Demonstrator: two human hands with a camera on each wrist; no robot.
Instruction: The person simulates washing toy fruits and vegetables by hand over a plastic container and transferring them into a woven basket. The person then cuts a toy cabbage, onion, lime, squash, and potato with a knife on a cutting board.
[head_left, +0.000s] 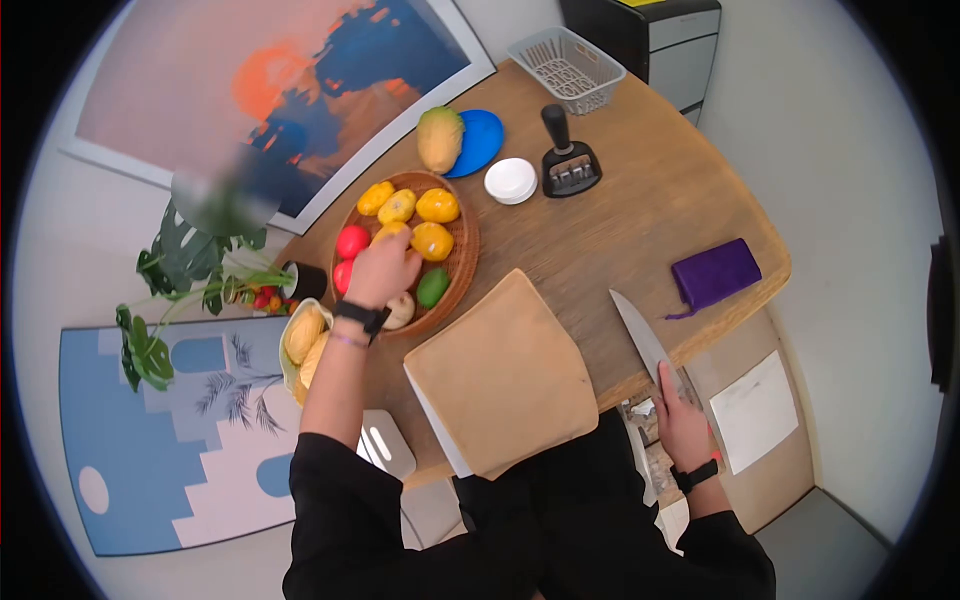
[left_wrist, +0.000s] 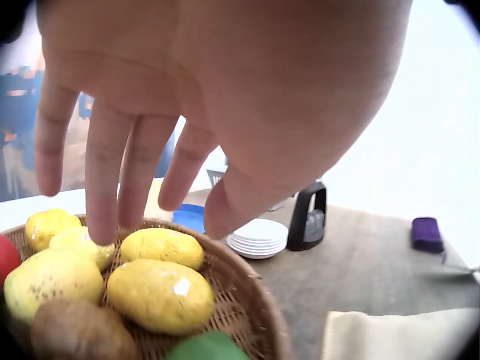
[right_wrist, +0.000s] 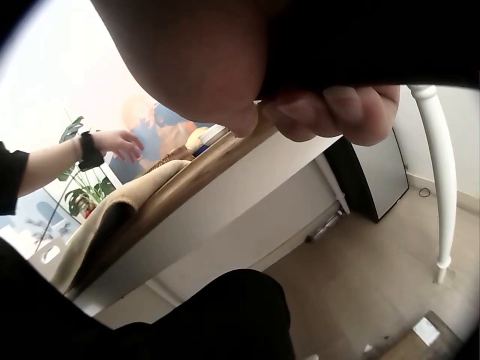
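My left hand reaches over a round wicker basket, palm down. In the left wrist view its fingers hang extended and spread above several yellow oval fruits, with nothing held. Red round produce, a green oval one and a brown one lie in the basket too. At the table's front edge my right hand grips a knife, its blade pointing away over the wood. The handle is hidden inside the fist, and the right wrist view shows curled fingers.
A tan cloth or mat lies at the front between the hands. Behind stand stacked white dishes, a black-handled tool, a large yellow-green fruit by a blue plate, and a grey basket. A purple pouch lies right.
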